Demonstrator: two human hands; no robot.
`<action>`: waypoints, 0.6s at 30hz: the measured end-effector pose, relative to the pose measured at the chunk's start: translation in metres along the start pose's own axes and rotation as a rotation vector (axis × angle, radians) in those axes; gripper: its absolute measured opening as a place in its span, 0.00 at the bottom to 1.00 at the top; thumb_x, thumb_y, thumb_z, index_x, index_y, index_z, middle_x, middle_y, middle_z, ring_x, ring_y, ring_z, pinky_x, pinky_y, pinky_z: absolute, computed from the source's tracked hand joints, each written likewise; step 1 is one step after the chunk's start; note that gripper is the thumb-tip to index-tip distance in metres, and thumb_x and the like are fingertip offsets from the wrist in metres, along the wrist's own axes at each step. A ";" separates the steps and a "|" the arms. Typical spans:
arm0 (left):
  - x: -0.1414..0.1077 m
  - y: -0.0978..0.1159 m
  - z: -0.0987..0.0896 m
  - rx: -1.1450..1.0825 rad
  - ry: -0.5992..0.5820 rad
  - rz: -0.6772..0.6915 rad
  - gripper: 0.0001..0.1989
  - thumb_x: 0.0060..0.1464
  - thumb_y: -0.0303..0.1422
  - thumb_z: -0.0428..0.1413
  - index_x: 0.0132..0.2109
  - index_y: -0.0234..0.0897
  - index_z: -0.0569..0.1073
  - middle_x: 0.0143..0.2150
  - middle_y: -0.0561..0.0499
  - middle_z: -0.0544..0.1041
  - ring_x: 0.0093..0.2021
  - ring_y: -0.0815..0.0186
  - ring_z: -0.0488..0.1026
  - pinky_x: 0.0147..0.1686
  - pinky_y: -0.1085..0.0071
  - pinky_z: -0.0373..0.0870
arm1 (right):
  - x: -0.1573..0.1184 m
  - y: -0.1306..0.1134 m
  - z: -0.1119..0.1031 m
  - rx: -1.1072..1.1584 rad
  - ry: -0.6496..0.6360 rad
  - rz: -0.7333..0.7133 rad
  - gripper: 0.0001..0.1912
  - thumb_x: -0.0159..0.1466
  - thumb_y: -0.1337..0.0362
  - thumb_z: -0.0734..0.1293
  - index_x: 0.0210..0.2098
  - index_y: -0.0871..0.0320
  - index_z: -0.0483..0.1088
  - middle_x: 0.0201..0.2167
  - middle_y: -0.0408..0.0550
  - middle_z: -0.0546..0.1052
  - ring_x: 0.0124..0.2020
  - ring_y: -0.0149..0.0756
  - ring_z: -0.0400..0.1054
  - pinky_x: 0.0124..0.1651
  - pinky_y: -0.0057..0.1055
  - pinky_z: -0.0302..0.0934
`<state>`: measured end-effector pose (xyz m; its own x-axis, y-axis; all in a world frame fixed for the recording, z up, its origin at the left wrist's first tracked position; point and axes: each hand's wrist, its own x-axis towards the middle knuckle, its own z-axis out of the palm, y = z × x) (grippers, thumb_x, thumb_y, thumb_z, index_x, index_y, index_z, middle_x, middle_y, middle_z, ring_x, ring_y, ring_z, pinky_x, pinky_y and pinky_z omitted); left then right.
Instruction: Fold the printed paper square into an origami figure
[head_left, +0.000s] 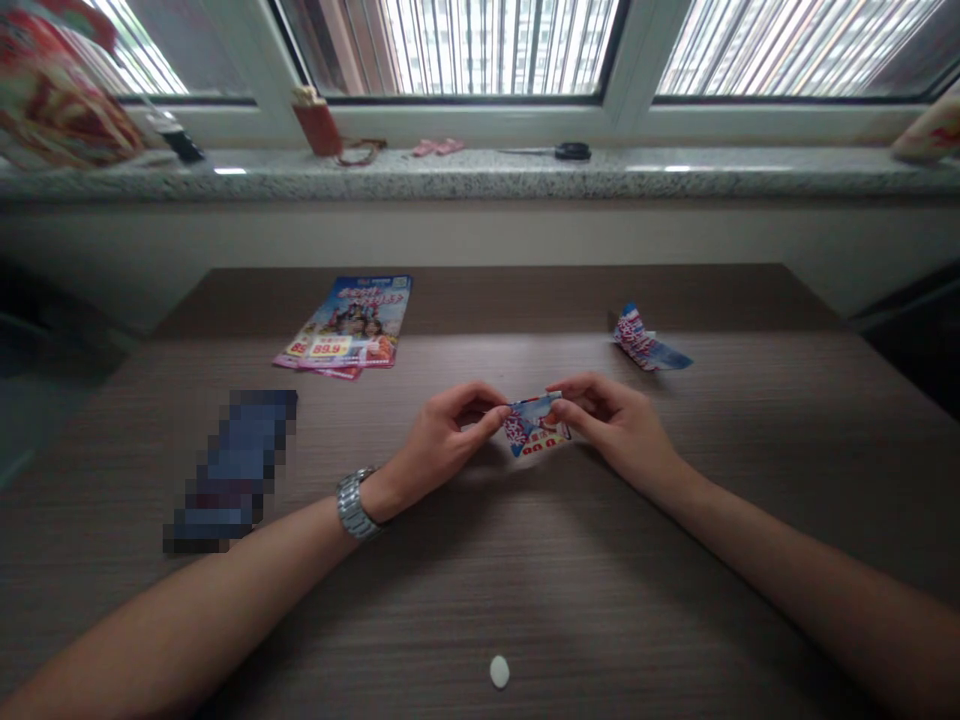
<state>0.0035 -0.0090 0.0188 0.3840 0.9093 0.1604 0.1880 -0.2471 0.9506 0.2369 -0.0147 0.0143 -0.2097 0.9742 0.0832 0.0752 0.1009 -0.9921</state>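
Observation:
Between my two hands, just above the middle of the table, is a small folded piece of printed paper (531,432), blue and white with red print. My left hand (461,425) pinches its left edge between thumb and fingers. On the right side, my right hand (600,410) grips it, the thumb lying over its face. The fingertips behind the paper are hidden. Beyond my right hand lies a folded paper shape (646,345) with pointed ends and similar print. A metal watch (356,503) is on my left wrist.
Printed flyers (352,320) lie stacked at the back left of the brown table (420,610). A dark pixelated rectangular object (240,470) is left of my forearm. Near the front edge sits a small white oval piece (499,672). Scissors (571,151) and a red box (318,127) rest on the windowsill.

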 end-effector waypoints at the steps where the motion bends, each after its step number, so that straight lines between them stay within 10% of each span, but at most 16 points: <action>1: 0.000 0.000 0.000 -0.006 0.002 -0.001 0.10 0.62 0.38 0.59 0.42 0.34 0.76 0.38 0.49 0.79 0.38 0.68 0.76 0.40 0.74 0.74 | 0.000 0.001 0.000 -0.007 -0.015 0.003 0.12 0.62 0.55 0.73 0.42 0.54 0.75 0.33 0.45 0.83 0.34 0.37 0.79 0.40 0.36 0.76; 18: -0.002 -0.004 0.004 -0.142 0.001 -0.022 0.12 0.61 0.36 0.61 0.49 0.36 0.77 0.45 0.47 0.81 0.44 0.66 0.79 0.46 0.72 0.78 | -0.003 -0.002 0.004 -0.043 -0.007 0.032 0.10 0.63 0.54 0.72 0.37 0.54 0.76 0.32 0.46 0.84 0.32 0.38 0.79 0.37 0.35 0.75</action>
<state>0.0058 -0.0112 0.0132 0.3799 0.9144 0.1398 0.0664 -0.1777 0.9818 0.2332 -0.0191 0.0152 -0.2130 0.9758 0.0504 0.1235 0.0780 -0.9893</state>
